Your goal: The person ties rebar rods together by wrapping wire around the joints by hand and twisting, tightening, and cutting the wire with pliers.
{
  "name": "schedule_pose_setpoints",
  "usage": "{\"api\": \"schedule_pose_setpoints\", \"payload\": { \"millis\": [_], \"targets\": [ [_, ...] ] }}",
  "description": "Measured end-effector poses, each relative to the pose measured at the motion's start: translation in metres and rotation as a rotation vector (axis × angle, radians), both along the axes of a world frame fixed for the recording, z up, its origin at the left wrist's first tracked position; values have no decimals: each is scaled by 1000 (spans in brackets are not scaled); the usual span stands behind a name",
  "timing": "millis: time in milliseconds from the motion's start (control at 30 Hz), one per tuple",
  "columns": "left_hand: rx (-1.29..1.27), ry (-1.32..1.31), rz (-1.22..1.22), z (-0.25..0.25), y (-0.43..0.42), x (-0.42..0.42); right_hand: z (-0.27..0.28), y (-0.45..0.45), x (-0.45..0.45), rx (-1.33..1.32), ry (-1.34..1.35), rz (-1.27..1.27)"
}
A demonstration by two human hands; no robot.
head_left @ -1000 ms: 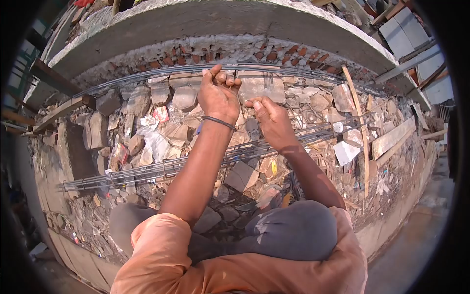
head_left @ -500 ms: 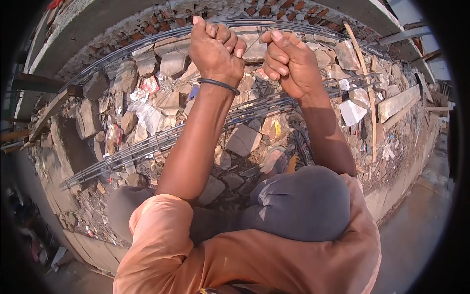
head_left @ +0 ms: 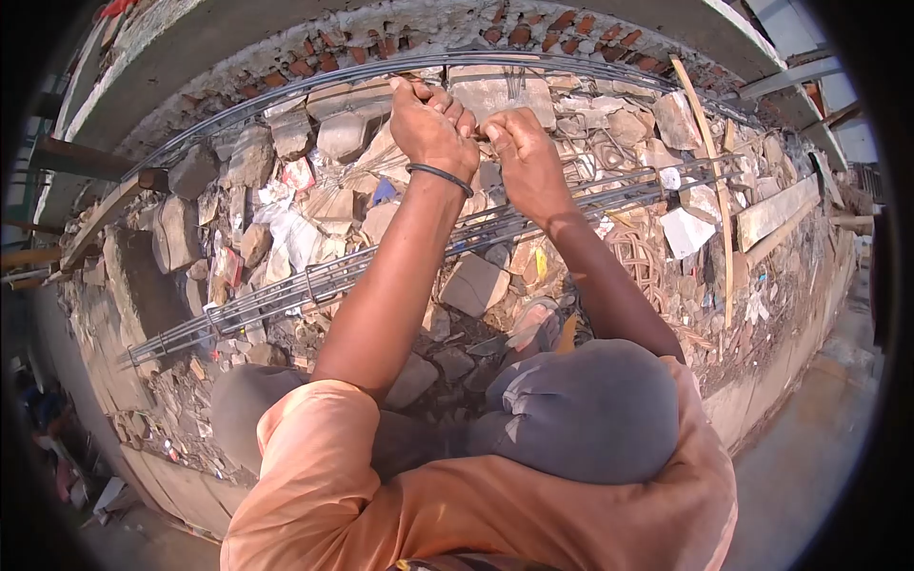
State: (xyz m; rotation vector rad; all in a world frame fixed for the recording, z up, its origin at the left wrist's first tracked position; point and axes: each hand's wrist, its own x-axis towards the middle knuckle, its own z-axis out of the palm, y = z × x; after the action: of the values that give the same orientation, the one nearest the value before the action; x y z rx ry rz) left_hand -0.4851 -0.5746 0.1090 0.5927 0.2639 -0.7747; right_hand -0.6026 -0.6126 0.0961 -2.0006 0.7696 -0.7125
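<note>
My left hand [head_left: 433, 126], with a black band on the wrist, is closed with its palm side up, and what it grips is too small to name. Close against it, my right hand [head_left: 520, 152] is pinched, its fingertips near the left fingers; anything between them cannot be made out. Both are raised over the rubble, between a long curved bundle of thin metal rods [head_left: 381, 67] at the back and a nearer bundle of rods with ties [head_left: 276, 295] that passes behind my forearms.
Broken bricks and stones [head_left: 474, 285] cover the ground, with a white plastic scrap [head_left: 288, 235] at the left. A thin wooden strip [head_left: 712, 171] and a plank [head_left: 776, 211] lie at the right. A concrete ledge [head_left: 190, 71] and broken brickwork border the back.
My hands were apart half a second ago and have come together, the right one moving left and down. The left hand has shifted slightly down and right.
</note>
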Motion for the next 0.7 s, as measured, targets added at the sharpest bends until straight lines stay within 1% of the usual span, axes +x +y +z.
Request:
{"api": "schedule_pose_setpoints", "payload": {
  "millis": [67, 100, 133, 167, 200, 267, 333, 400, 433, 467, 500, 533, 600, 633, 667, 700],
  "targets": [
    [-55, 19, 18, -4, -1, -1, 12, 10, 2, 53, 21, 16],
    [-111, -19, 27, -5, 1, 5, 13, 14, 5, 385, -120, 64],
    [-178, -64, 34, -5, 1, 10, 12, 17, 5, 274, -33, 94],
    [-159, -30, 25, -2, 2, 13, 12, 17, 3, 158, 52, 127],
    [-105, -51, 44, 3, 1, 17, 12, 16, 2, 35, 134, 164],
    [3, -90, 84, 9, -1, 26, 13, 9, -5, 321, 217, 142],
    [5, -79, 72, 5, 5, 33, 14, -2, -18, 605, 308, 117],
    [-11, -69, 79, 3, 8, 41, 2, -9, -19, 769, -220, -38],
    [-37, -27, -1, -4, 6, 20, -1, -14, -11, 773, -399, -158],
    [22, 74, -31, -1, 3, -3, 0, -21, -6, 766, -589, -282],
    [85, 104, -94, -5, 1, -24, -3, -35, -7, 933, -664, -280],
    [110, 142, -146, -16, -4, -41, -7, -43, -12, 1042, -765, -315],
    [124, 160, -126, -24, -6, -51, -10, -49, -16, 1285, -955, -378],
    [144, 160, -91, -29, -9, -48, -10, -50, -22, 1338, -1014, -311],
    [170, 163, -54, -30, -7, -45, -12, -54, -28, 1244, -959, -259],
    [124, 193, -36, -25, -5, -39, -18, -58, -35, 1153, -905, -208]
  ]
}}
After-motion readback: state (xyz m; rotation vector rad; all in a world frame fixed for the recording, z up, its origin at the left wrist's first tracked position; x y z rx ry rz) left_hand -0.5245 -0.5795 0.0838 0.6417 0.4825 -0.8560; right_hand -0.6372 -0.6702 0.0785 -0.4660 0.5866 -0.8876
